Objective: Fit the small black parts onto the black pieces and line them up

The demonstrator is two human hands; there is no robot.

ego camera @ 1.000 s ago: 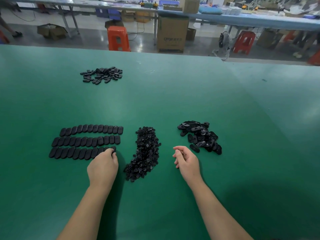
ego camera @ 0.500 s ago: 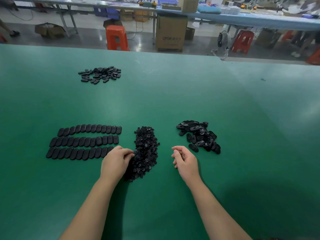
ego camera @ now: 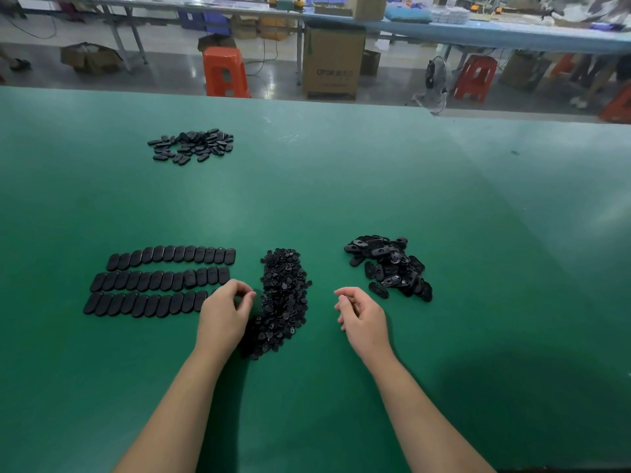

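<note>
- Left hand [ego camera: 223, 314] fingers curled at the small-parts heap [ego camera: 283, 298], likely pinching one; grip unclear.
- Right hand [ego camera: 362, 315] loosely curled, holds nothing visible, near the loose pieces [ego camera: 389, 268].
- Finished rows [ego camera: 160, 285] sit left on the counter [ego camera: 341, 182], within reach.
</note>
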